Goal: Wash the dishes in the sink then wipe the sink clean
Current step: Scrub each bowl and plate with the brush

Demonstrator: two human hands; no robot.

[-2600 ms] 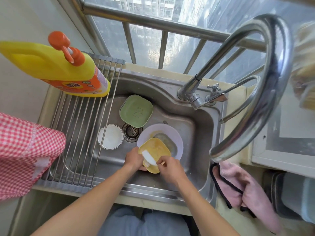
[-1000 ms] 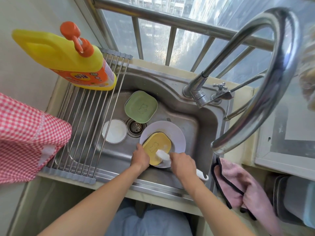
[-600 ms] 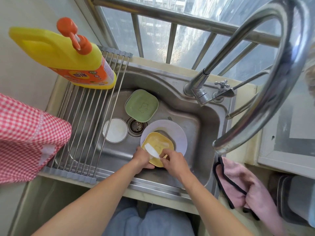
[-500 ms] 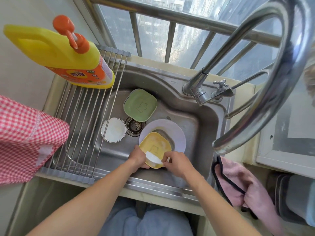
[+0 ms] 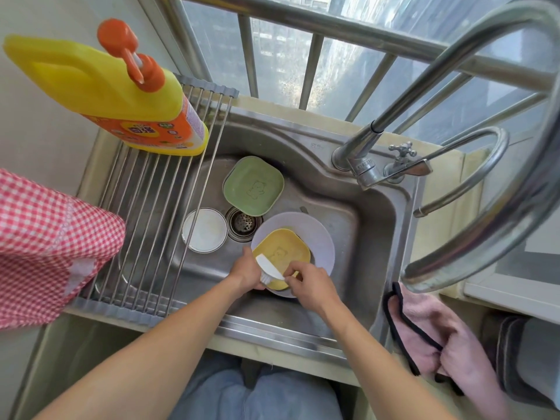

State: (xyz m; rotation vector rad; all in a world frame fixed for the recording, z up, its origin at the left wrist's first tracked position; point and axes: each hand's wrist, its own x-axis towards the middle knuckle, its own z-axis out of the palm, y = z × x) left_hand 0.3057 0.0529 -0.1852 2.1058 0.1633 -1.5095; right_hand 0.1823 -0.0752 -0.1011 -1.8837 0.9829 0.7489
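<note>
1. The person is washing the small yellow square plastic plate [image 5: 283,253] in the shiny steel sink [image 5: 372,225]. This plate sits tipped on top of the big round pale purple plate [image 5: 321,241], near the front of the sink.
2. The left hand [image 5: 245,272] holds the near-left edge of the yellow plate. Its grip is curled round that edge.
3. The right hand [image 5: 312,283] pinches the handle of the white dish brush [image 5: 268,266]. The brush lies across the yellow plate, with its bristles at the near-left corner.
4. I think the job is only at the start. One plate is being scrubbed and none looks finished.
5. Three more dishes wait. The purple plate is under the yellow one. The green square plastic plate [image 5: 254,184] lies behind the round drain hole [image 5: 244,222]. The small white round dish [image 5: 204,229] lies left of the drain, partly under the rack.
6. The metal bar drying rack [image 5: 151,213] over the left side of the sink holds only the yellow and orange soap bottle [image 5: 121,95], no clean dishes.
7. No water comes from the curved steel tap [image 5: 472,231], so rinsing is still to do.
8. Wiping the sink comes last. The pink cloth [image 5: 430,334] hangs on the right of the worktop, not touched.
</note>
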